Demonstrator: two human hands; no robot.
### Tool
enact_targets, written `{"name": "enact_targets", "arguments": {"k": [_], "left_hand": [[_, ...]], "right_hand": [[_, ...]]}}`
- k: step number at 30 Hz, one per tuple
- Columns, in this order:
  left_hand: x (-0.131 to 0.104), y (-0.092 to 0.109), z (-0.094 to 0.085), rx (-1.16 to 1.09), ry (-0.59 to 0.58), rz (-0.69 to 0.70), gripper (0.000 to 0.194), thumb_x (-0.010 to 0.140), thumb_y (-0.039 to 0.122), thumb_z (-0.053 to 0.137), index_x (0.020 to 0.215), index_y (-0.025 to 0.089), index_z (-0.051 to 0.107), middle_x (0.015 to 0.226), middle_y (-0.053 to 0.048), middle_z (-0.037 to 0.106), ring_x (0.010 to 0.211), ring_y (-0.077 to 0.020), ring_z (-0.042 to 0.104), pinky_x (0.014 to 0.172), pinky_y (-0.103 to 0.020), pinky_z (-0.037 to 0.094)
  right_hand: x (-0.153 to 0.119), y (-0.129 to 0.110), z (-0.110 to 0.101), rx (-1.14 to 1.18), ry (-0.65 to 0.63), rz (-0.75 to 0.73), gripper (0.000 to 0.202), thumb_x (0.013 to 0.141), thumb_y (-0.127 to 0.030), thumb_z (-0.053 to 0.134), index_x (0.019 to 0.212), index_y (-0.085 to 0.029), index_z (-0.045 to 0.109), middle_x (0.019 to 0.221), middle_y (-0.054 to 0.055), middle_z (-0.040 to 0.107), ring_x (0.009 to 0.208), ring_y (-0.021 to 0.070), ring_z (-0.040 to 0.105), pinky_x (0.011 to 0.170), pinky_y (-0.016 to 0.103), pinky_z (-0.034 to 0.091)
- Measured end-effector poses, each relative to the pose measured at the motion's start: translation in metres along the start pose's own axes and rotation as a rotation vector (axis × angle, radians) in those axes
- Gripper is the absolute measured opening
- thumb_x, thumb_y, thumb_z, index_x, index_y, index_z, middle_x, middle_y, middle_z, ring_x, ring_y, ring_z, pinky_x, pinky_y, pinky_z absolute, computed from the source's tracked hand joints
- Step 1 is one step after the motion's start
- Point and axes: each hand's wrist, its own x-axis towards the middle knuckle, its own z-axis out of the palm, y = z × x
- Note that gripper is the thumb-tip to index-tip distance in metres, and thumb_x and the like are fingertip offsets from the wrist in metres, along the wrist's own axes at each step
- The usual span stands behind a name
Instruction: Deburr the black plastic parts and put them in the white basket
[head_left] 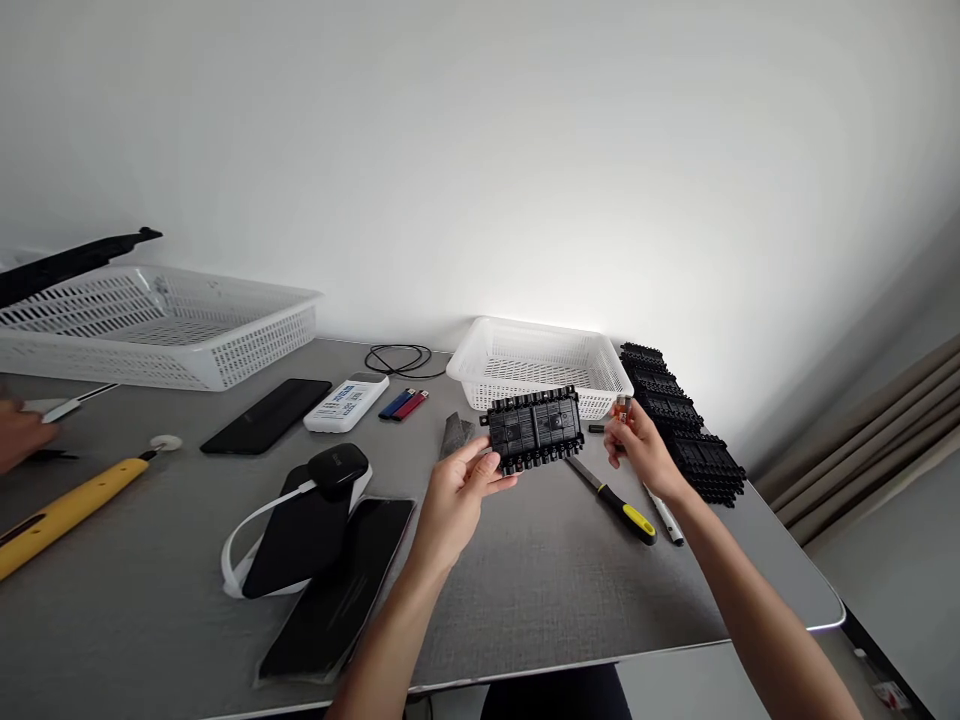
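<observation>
My left hand (461, 490) grips a black ribbed plastic part (534, 430) by its lower left corner, holding it up over the table. A row of small teeth lines its top and bottom edges. To the right of it, my right hand (637, 445) is closed around a lighter (622, 408) held upright, its metal top showing above the fingers. Beneath the two hands lies a file with a black and yellow handle (630, 515). A white pen-like tool (666, 515) rests beside it, and a grey cloth (456, 435) sits behind my left hand.
Similar black parts (701, 465) are stacked at the right. A white basket (540, 345) stands behind my hands, another basket (225, 350) at left. Blue and red lighters (405, 404), phones (337, 590), a power bank (347, 402) and a yellow-handled tool (75, 510) lie leftward. Another person's hand (22, 430) appears far left.
</observation>
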Motion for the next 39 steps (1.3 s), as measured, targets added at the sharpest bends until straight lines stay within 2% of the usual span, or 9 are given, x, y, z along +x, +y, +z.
{"name": "enact_targets", "arguments": {"k": [3,6,9,11,15,20,28,34,39], "left_hand": [[0.002,-0.002,-0.001,0.005,-0.019,0.009,0.063,0.076,0.054,0.07,0.119,0.009,0.065,0.108,-0.015,0.074,0.084,-0.0287,0.074,0.088,-0.049,0.059],[0.004,-0.005,-0.001,0.011,-0.012,-0.002,0.067,0.076,0.056,0.069,0.123,0.009,0.063,0.112,-0.016,0.073,0.085,-0.0281,0.074,0.089,-0.048,0.059],[0.004,-0.006,0.001,0.016,-0.026,-0.006,0.066,0.076,0.055,0.069,0.123,0.01,0.062,0.108,-0.015,0.074,0.086,-0.0278,0.074,0.085,-0.045,0.059],[0.004,-0.006,0.003,0.035,-0.032,0.002,0.061,0.077,0.052,0.069,0.121,0.011,0.064,0.096,-0.012,0.075,0.081,-0.0253,0.072,0.078,-0.04,0.061],[0.003,-0.008,0.006,0.104,0.002,0.004,0.043,0.078,0.035,0.065,0.115,0.013,0.068,0.069,-0.002,0.068,0.06,-0.0146,0.061,0.061,-0.027,0.055],[0.002,-0.01,0.006,0.153,0.012,-0.006,0.043,0.073,0.021,0.058,0.113,0.014,0.068,0.068,0.002,0.062,0.056,-0.0096,0.052,0.056,-0.021,0.046],[0.003,-0.015,0.006,0.203,-0.012,0.029,0.047,0.074,0.019,0.053,0.118,0.016,0.068,0.062,0.004,0.055,0.061,-0.0111,0.051,0.06,-0.022,0.046],[0.006,-0.024,0.002,0.228,-0.025,0.075,0.043,0.076,0.019,0.055,0.116,0.018,0.069,0.077,0.0,0.067,0.075,-0.0144,0.059,0.07,-0.024,0.049],[0.006,-0.028,0.0,0.239,-0.033,0.064,0.044,0.079,0.02,0.053,0.121,0.018,0.067,0.081,-0.001,0.068,0.076,-0.0144,0.059,0.073,-0.024,0.049]], "right_hand": [[-0.01,-0.04,0.011,0.384,-0.044,0.087,0.023,0.079,-0.035,0.06,0.088,-0.023,0.043,0.068,-0.006,0.033,0.061,0.012,0.037,0.054,0.023,0.035],[-0.021,-0.063,0.029,0.604,-0.274,0.204,0.023,0.079,-0.039,0.057,0.078,-0.022,0.041,0.071,-0.003,0.033,0.064,0.0129,0.035,0.058,0.024,0.034],[-0.026,-0.06,0.054,0.703,-0.571,0.331,0.027,0.079,-0.045,0.053,0.073,-0.022,0.039,0.071,-0.003,0.032,0.063,0.0125,0.029,0.057,0.024,0.031],[-0.025,-0.052,0.07,0.721,-0.738,0.42,0.031,0.079,-0.05,0.05,0.073,-0.022,0.038,0.07,-0.003,0.03,0.062,0.0122,0.026,0.056,0.023,0.029],[-0.018,-0.038,0.089,0.751,-0.914,0.474,0.03,0.078,-0.05,0.045,0.072,-0.021,0.038,0.07,-0.003,0.031,0.062,0.012,0.027,0.054,0.022,0.027],[-0.009,-0.024,0.097,0.76,-0.95,0.54,0.027,0.076,-0.047,0.039,0.07,-0.021,0.038,0.066,-0.003,0.03,0.058,0.0117,0.029,0.05,0.022,0.026],[0.001,-0.016,0.095,0.846,-0.991,0.608,0.022,0.075,-0.041,0.038,0.067,-0.02,0.037,0.063,-0.003,0.028,0.054,0.0107,0.026,0.046,0.021,0.019],[0.003,-0.017,0.092,0.866,-0.974,0.657,0.021,0.073,-0.039,0.037,0.067,-0.02,0.038,0.062,-0.003,0.029,0.053,0.0103,0.026,0.045,0.021,0.017],[0.004,-0.017,0.091,0.866,-0.969,0.678,0.018,0.071,-0.038,0.039,0.067,-0.02,0.04,0.062,-0.004,0.029,0.052,0.0099,0.026,0.045,0.021,0.016]]}}
